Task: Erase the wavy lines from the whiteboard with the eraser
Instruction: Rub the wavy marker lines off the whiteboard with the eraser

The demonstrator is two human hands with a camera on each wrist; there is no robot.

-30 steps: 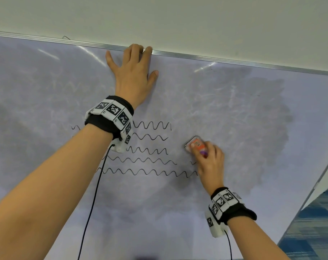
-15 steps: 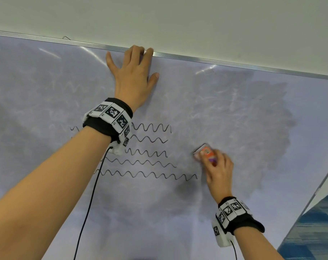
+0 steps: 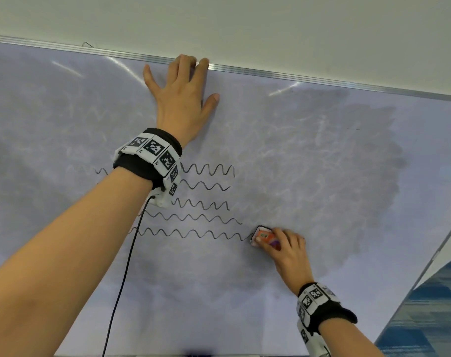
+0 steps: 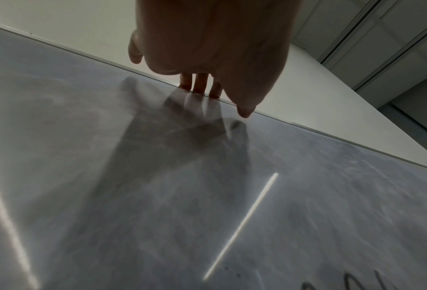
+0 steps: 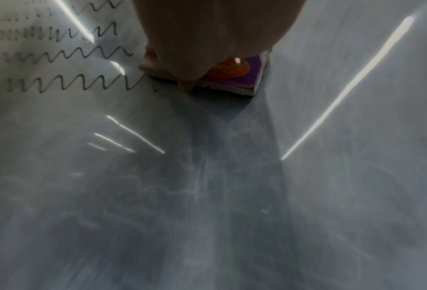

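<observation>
Several black wavy lines (image 3: 206, 199) run across the smudged whiteboard (image 3: 322, 163), partly hidden behind my left wrist. My right hand (image 3: 286, 247) grips a small orange and purple eraser (image 3: 263, 236) and presses it flat on the board at the right end of the lowest line. The right wrist view shows the eraser (image 5: 234, 78) under my fingers, with the wavy lines (image 5: 83, 84) stretching off to its left. My left hand (image 3: 183, 96) lies flat and open on the board, fingertips at the top frame (image 3: 296, 76); the left wrist view shows its fingers (image 4: 200, 82) reaching that edge.
A grey smeared patch (image 3: 361, 176) covers the board right of the lines. A black cable (image 3: 124, 274) hangs from my left wristband. The board's right edge (image 3: 435, 253) slants down past blue carpet (image 3: 430, 313). A plain wall (image 3: 245, 27) lies above the frame.
My right hand has carried the eraser down and left, from beside the line ends onto the right tip of the lowest wavy line. My left hand has stayed put.
</observation>
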